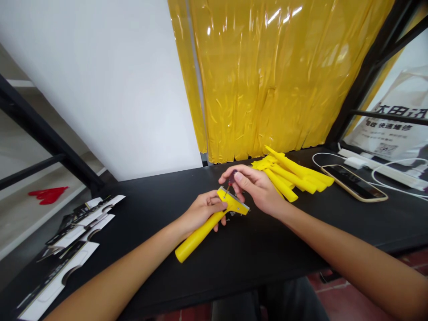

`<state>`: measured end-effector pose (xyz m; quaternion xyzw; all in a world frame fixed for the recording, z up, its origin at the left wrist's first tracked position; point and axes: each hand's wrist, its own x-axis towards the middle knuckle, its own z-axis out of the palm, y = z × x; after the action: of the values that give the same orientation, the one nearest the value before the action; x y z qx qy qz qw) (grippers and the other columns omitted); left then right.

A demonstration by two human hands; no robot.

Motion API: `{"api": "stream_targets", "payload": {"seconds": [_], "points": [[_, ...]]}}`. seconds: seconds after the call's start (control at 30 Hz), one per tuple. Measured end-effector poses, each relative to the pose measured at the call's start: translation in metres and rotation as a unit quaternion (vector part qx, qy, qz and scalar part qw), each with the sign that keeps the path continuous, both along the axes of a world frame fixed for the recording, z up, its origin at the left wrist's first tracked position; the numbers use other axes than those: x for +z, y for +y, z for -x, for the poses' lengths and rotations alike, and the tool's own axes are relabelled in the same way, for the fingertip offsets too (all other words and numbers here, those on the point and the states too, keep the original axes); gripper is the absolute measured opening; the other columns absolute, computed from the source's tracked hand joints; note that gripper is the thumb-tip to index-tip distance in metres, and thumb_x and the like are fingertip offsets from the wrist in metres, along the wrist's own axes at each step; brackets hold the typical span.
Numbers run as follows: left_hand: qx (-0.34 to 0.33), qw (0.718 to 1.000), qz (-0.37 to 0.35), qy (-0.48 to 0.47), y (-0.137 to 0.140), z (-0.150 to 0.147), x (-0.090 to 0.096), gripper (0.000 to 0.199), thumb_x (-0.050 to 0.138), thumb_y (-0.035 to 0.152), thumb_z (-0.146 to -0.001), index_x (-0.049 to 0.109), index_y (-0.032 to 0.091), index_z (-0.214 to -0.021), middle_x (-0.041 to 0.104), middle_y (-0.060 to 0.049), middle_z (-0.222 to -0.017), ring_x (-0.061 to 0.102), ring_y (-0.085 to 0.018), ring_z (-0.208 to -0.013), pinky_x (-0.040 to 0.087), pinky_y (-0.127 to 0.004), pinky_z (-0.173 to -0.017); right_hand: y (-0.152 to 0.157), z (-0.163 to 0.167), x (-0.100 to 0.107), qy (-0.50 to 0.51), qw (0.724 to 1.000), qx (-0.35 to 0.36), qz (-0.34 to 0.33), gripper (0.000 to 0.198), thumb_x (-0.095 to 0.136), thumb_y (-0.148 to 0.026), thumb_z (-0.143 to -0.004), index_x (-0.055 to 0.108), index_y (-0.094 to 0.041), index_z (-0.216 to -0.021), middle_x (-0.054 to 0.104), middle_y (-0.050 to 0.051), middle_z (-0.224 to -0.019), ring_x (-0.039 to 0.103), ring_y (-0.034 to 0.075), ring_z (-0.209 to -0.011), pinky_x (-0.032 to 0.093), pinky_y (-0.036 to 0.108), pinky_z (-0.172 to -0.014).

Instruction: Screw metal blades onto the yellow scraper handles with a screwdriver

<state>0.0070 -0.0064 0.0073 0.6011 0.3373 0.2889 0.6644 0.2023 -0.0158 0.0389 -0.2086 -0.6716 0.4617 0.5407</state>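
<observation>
A yellow scraper (200,236) with a long round handle and a wide head is gripped near its neck by my left hand (205,207). The thumb lies on top and the fingers wrap underneath. My right hand (254,185) pinches the dark red handle of a small screwdriver (231,179). Its shaft points down onto the scraper's head, by the left end of the metal strip. A screw shows on the head's right part. Several small screws (230,215) lie on the black table just under the head, partly hidden by it.
Several more yellow scrapers (301,176) are piled behind my right hand. A phone (354,183) and white cables lie at the right by a power strip (384,169). Printed cards (73,240) spread at the left. A yellow plastic curtain (267,89) hangs behind the black table (154,196).
</observation>
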Motion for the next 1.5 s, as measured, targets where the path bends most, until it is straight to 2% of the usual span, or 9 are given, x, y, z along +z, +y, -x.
{"api": "stream_targets", "payload": {"seconds": [0.1,0.27,0.4,0.57,0.8,1.03,1.23,1.37,1.5], "points": [[0.006,1.000,0.016,-0.005,0.001,0.000,0.000,0.030,0.068,0.035,-0.088,0.059,0.014,-0.108,0.068,-0.009,-0.088,0.066,-0.016,-0.060,0.049,-0.022,-0.041,0.001,0.001,-0.001,0.020,1.000,-0.002,0.016,0.027,0.051,-0.042,-0.099,0.061,-0.020,-0.113,0.063,0.003,-0.093,0.046,0.007,-0.056,0.043,0.021,-0.046],[0.005,0.999,0.039,-0.017,0.002,0.000,-0.001,0.032,0.066,0.038,-0.089,0.058,0.014,-0.109,0.069,-0.009,-0.086,0.067,-0.017,-0.060,0.049,-0.022,-0.040,0.002,0.004,-0.001,0.043,0.999,0.023,0.022,0.023,0.056,-0.043,-0.097,0.051,-0.022,-0.103,0.065,0.002,-0.090,0.044,0.007,-0.053,0.041,0.020,-0.044],[0.001,1.000,0.021,-0.015,0.003,0.000,-0.002,0.033,0.067,0.038,-0.088,0.057,0.015,-0.109,0.069,-0.009,-0.087,0.067,-0.018,-0.061,0.049,-0.022,-0.041,0.002,0.003,-0.002,0.027,1.000,0.008,0.007,0.026,0.050,-0.045,-0.100,0.056,-0.020,-0.104,0.066,0.005,-0.097,0.049,0.007,-0.056,0.042,0.021,-0.046],[0.012,1.000,0.010,-0.012,0.004,0.001,-0.002,0.032,0.068,0.039,-0.087,0.056,0.015,-0.105,0.071,-0.011,-0.088,0.069,-0.019,-0.062,0.051,-0.024,-0.042,0.004,0.002,-0.006,0.051,0.998,0.001,0.032,0.035,0.044,-0.049,-0.101,0.062,-0.019,-0.101,0.059,0.002,-0.088,0.048,0.007,-0.055,0.045,0.021,-0.045],[0.012,1.000,0.013,0.016,0.010,0.002,-0.003,0.031,0.068,0.041,-0.087,0.058,0.014,-0.098,0.070,-0.010,-0.074,0.070,-0.022,-0.061,0.051,-0.026,-0.043,0.004,0.002,-0.006,-0.002,0.999,-0.019,0.031,0.021,0.067,-0.038,-0.091,0.062,-0.020,-0.099,0.060,0.000,-0.088,0.049,0.005,-0.049,0.043,0.021,-0.044],[-0.009,0.999,0.010,0.033,0.013,0.004,-0.002,0.028,0.064,0.041,-0.089,0.060,0.013,-0.095,0.071,-0.008,-0.073,0.068,-0.019,-0.058,0.050,-0.024,-0.042,0.004,0.000,-0.004,-0.008,0.999,-0.024,0.038,0.020,0.065,-0.038,-0.091,0.063,-0.019,-0.098,0.061,0.000,-0.088,0.049,0.005,-0.050,0.043,0.021,-0.044],[-0.014,0.998,0.008,0.064,0.010,0.004,0.002,0.027,0.066,0.036,-0.088,0.065,0.012,-0.100,0.069,-0.004,-0.064,0.058,-0.011,-0.044,0.045,-0.020,-0.042,0.012,-0.004,-0.006,0.017,0.999,-0.045,0.010,0.023,0.060,-0.043,-0.094,0.060,-0.021,-0.100,0.066,0.002,-0.089,0.050,0.007,-0.051,0.043,0.023,-0.043],[-0.010,0.999,0.009,0.050,0.009,0.005,0.007,0.030,0.074,0.031,-0.082,0.066,0.013,-0.105,0.069,-0.003,-0.068,0.061,-0.012,-0.051,0.046,-0.020,-0.043,0.016,-0.009,-0.004,0.049,0.987,-0.147,-0.031,0.022,0.055,-0.044,-0.098,0.058,-0.023,-0.102,0.066,0.001,-0.084,0.056,0.011,-0.062,0.047,0.025,-0.053],[0.026,0.998,0.001,0.057,0.011,0.011,0.017,0.028,0.071,0.032,-0.084,0.066,0.013,-0.105,0.068,-0.003,-0.064,0.057,-0.011,-0.045,0.045,-0.021,-0.042,0.016,-0.016,-0.002,0.027,0.947,-0.289,-0.136,0.019,0.048,-0.041,-0.101,0.057,-0.026,-0.108,0.059,0.000,-0.079,0.058,0.015,-0.074,0.049,0.031,-0.070]]}}
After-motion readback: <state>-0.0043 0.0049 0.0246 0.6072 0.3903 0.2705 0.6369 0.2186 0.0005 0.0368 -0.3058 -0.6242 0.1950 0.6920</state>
